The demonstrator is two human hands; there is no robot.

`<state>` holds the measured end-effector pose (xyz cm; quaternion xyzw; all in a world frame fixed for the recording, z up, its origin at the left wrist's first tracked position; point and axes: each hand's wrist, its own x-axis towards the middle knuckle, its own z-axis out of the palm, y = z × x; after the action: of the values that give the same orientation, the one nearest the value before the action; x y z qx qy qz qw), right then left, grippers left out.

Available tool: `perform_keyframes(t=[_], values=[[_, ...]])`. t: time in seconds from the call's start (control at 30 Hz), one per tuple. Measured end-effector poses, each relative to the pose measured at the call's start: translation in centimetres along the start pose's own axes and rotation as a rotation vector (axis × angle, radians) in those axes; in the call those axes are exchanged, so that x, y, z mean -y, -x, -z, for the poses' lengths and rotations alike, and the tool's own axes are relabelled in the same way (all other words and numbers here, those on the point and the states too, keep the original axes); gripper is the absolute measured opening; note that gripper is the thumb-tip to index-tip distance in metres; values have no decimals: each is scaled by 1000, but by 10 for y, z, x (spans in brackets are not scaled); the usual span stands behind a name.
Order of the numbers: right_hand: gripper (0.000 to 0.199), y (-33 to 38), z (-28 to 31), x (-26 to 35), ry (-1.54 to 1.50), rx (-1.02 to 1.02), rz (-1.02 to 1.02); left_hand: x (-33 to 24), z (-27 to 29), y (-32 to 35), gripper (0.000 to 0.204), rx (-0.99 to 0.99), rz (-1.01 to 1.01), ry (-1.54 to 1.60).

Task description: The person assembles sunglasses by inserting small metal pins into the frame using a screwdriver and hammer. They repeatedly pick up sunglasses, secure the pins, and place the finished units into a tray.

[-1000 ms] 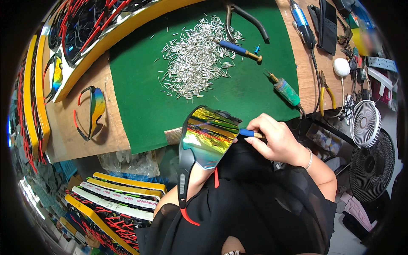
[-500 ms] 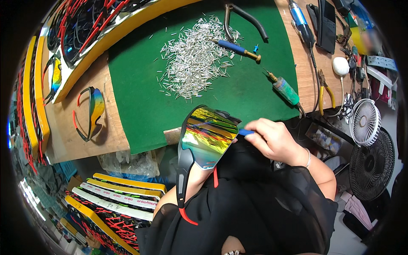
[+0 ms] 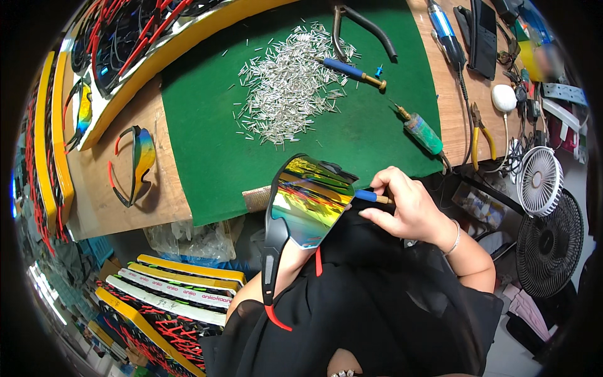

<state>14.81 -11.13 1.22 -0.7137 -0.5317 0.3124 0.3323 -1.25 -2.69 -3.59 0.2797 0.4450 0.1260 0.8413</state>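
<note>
A pair of wraparound sports sunglasses (image 3: 314,201), with a mirrored yellow-green lens, black frame and red temple tips, is held up in front of me by my left hand (image 3: 294,259). The lens covers most of that hand's fingers. My right hand (image 3: 411,207) has its finger and thumb around the rear of a small screwdriver (image 3: 370,196) with a blue handle and brass end. The screwdriver points left at the frame's hinge side, where its tip is hidden. Beyond the glasses, many small silver pins (image 3: 286,88) lie heaped on a green mat (image 3: 201,163).
A second blue-handled tool (image 3: 352,70), a green-handled soldering-iron-like tool (image 3: 419,132) and black-handled pliers (image 3: 370,28) lie on the mat. Yellow pliers (image 3: 480,135) are at right. Another pair of sunglasses (image 3: 139,164) rests at left. Trays of glasses (image 3: 188,276) stand lower left; fans (image 3: 540,182) stand right.
My right fingers have slid back along the screwdriver and spread a little, so more of its handle and brass end shows. The sunglasses stay almost where they were.
</note>
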Motion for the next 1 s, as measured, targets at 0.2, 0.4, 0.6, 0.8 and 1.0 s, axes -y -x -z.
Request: perform_keyframes(t=[0.2, 0.4, 0.6, 0.8, 1.0], values=[[18, 8, -4, -11, 76, 109, 55, -5, -5, 1, 35, 11, -4, -67], [24, 13, 8, -1, 2, 168, -135, -10, -1, 8, 31, -13, 76, -70], [20, 21, 4, -7, -702, 144, -575, -10, -1, 18, 30, 153, 3, -197], [29, 4, -31, 7, -1059, 76, -426, 0, 4, 24, 18, 88, 112, 80], [38, 3, -40, 4, -1052, 23, -468, -6, 8, 26, 20, 246, -323, -504]])
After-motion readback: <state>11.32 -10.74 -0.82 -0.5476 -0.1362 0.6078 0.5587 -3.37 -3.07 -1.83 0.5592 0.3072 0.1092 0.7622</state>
